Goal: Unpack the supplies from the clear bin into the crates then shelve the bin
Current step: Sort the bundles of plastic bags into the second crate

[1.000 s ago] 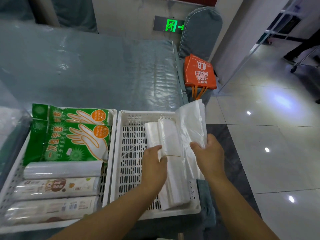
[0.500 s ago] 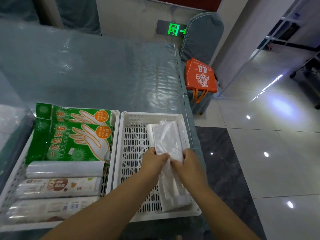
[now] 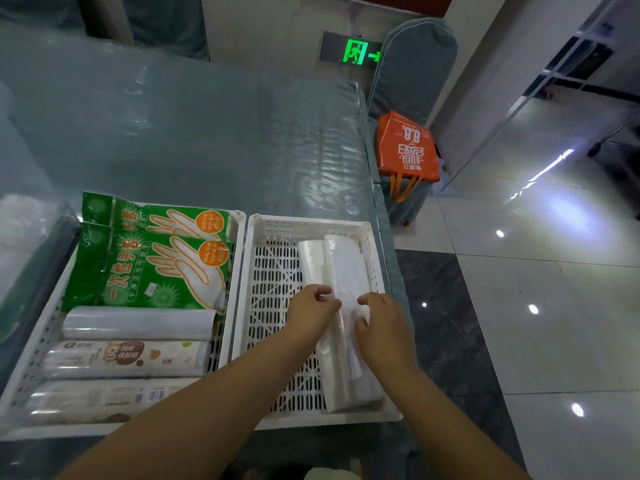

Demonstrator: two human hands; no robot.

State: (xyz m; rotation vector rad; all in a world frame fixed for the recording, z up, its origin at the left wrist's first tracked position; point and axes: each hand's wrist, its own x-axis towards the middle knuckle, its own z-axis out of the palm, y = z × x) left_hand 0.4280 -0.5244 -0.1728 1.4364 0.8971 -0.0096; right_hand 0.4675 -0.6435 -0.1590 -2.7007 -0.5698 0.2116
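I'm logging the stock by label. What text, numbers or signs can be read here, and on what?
"一次性手套" on the front green glove pack, with "100" in its orange circle; the smaller print is too blurred.
The rear green glove pack shows the same design, mostly hidden.
"8.8" upside down on the orange bag; its other characters are unclear.
Running-figure and arrow pictogram on the green exit sign, no words.
Labels on the wrapped rolls are too blurred.
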